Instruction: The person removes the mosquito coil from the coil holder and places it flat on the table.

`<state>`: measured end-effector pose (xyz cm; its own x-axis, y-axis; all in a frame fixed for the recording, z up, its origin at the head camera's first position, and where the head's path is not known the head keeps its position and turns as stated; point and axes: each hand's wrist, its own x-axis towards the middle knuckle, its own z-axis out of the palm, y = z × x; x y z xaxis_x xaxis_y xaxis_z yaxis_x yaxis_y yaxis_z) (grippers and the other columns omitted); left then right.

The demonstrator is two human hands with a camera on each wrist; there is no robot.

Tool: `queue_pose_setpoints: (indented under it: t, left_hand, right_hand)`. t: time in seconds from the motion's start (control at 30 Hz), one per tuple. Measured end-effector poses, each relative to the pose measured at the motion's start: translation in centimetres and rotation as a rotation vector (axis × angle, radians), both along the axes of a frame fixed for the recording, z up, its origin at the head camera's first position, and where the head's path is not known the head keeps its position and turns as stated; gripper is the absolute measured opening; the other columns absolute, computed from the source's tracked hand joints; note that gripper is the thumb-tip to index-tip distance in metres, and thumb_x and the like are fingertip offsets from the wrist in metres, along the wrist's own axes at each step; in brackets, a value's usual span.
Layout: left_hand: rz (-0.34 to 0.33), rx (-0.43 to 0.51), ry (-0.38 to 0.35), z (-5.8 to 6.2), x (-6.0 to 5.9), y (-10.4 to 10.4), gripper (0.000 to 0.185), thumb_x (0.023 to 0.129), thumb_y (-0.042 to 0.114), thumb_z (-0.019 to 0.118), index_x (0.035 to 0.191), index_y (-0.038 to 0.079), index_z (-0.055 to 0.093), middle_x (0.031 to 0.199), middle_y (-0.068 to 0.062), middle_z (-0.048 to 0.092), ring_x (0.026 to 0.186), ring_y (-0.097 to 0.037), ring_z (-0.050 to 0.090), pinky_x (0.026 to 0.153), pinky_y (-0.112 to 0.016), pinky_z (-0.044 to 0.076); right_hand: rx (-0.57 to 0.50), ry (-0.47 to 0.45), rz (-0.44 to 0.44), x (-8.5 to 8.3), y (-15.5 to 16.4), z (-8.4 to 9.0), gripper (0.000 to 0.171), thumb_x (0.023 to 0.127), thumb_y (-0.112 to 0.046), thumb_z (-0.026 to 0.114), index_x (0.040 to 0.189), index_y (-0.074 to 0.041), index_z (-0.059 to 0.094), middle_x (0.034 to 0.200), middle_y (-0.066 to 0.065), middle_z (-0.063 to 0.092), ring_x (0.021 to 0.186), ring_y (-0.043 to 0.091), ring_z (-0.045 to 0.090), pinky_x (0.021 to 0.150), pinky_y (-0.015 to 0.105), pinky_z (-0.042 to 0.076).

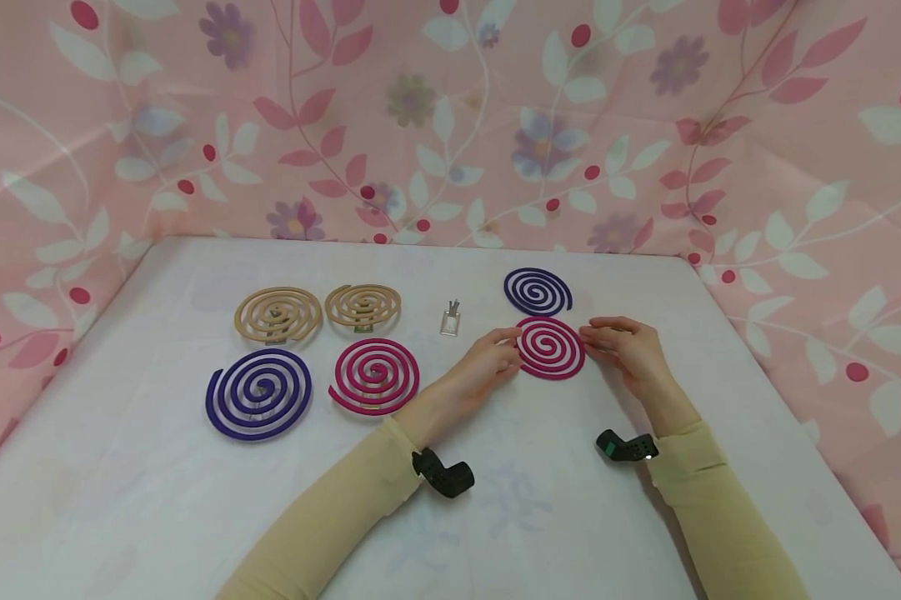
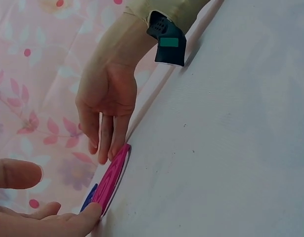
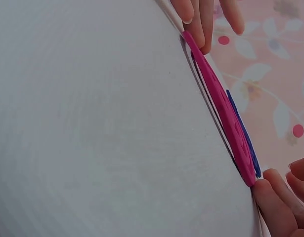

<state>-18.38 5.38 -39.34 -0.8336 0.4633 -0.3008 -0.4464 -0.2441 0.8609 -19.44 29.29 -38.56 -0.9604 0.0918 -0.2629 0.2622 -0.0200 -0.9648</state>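
A pink mosquito coil (image 1: 550, 348) lies between the two hands, slightly raised at its edges over the white table. My left hand (image 1: 483, 367) touches its left rim with the fingertips, the thumb apart from them in the left wrist view. On the opposite rim rest the fingertips of my right hand (image 1: 630, 350), fingers nearly straight. The right wrist view shows the coil (image 3: 226, 111) edge-on, with a thin gap and shadow beneath it. Just behind is a dark blue coil (image 1: 538, 292).
Left of the hands, two tan coils (image 1: 278, 315), another blue coil (image 1: 258, 394) and a second pink coil (image 1: 375, 377) sit on small metal stands. One bare metal stand (image 1: 451, 319) stands near the middle. A floral cloth (image 1: 435, 125) hangs behind the table (image 1: 525, 533).
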Motion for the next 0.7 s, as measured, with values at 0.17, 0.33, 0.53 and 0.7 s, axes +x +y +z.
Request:
queue_pose_setpoints:
  t: [0.17,0.33,0.53,0.7]
  left_hand:
    - [-0.015,0.006,-0.003,-0.15,-0.20,-0.01,0.059,0.086,-0.005,0.045,0.142,0.001,0.032,0.153,-0.014,0.022,0.138,-0.024,0.029,0.112,-0.036,0.028]
    - [-0.030,0.004,0.001,-0.16,-0.21,-0.03,0.058,0.087,-0.004,0.045,0.143,0.003,0.031,0.154,-0.011,0.022,0.139,-0.022,0.027,0.113,-0.035,0.026]
    - [-0.052,0.008,0.029,-0.21,-0.15,-0.11,0.059,0.087,-0.004,0.045,0.144,0.003,0.029,0.155,-0.009,0.020,0.140,-0.021,0.024,0.114,-0.036,0.024]
    - [-0.050,0.018,0.021,-0.26,-0.21,-0.10,0.059,0.087,-0.005,0.046,0.143,0.003,0.029,0.155,-0.010,0.020,0.140,-0.020,0.024,0.114,-0.036,0.024]
  right_hand:
    - [-0.024,0.014,-0.023,0.01,-0.32,-0.08,0.049,0.090,-0.008,0.060,0.131,0.011,0.040,0.102,0.006,0.068,0.099,0.017,0.066,0.091,0.032,0.046]
    - [-0.014,0.013,-0.035,-0.03,-0.46,-0.23,0.049,0.091,-0.009,0.060,0.132,0.009,0.041,0.112,0.011,0.062,0.104,0.017,0.063,0.092,0.030,0.046]
    - [-0.020,0.002,-0.040,-0.05,-0.42,-0.34,0.049,0.091,-0.009,0.059,0.134,0.007,0.041,0.120,0.014,0.059,0.109,0.019,0.060,0.094,0.029,0.045]
    - [-0.037,-0.003,-0.043,-0.06,-0.41,-0.29,0.049,0.091,-0.009,0.059,0.134,0.007,0.041,0.118,0.012,0.060,0.109,0.018,0.060,0.095,0.029,0.044]
